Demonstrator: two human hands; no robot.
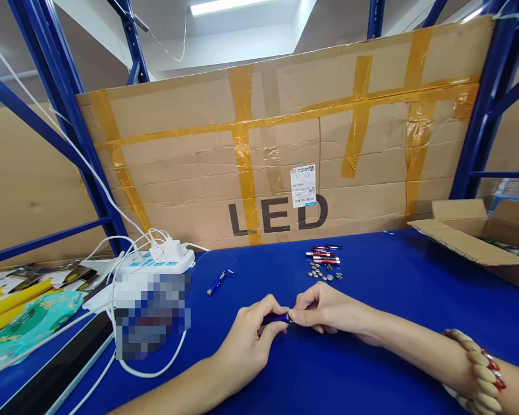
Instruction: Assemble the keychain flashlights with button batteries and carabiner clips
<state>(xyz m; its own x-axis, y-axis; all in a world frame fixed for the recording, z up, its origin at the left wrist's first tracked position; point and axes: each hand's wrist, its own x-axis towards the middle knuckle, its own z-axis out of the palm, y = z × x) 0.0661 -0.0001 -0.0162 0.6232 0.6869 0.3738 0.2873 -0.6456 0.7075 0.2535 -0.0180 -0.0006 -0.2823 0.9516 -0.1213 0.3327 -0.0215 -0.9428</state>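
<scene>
My left hand (254, 335) is closed round a small purple metal flashlight tube (277, 318), which lies level between thumb and fingers. At the tube's right end my right hand (320, 308) pinches a small silvery part, mostly hidden by the fingertips. The two hands meet just above the blue tabletop. Beyond the right hand are several button cells (318, 271), scattered in a loose group. Red metal tubes (324, 258) lie right behind them, with small dark and red pieces (328, 248) farther back. To the left rests a blue keychain flashlight (216, 284) with a clip.
A white power strip (160, 260) with plugs and trailing white cables (155, 374) takes up the left side. Near it lie a long black-and-silver object (64, 369) and yellow and teal packages (30, 323). An open cardboard box (471, 242) stands right; a taped cardboard sheet (277, 155) walls the back.
</scene>
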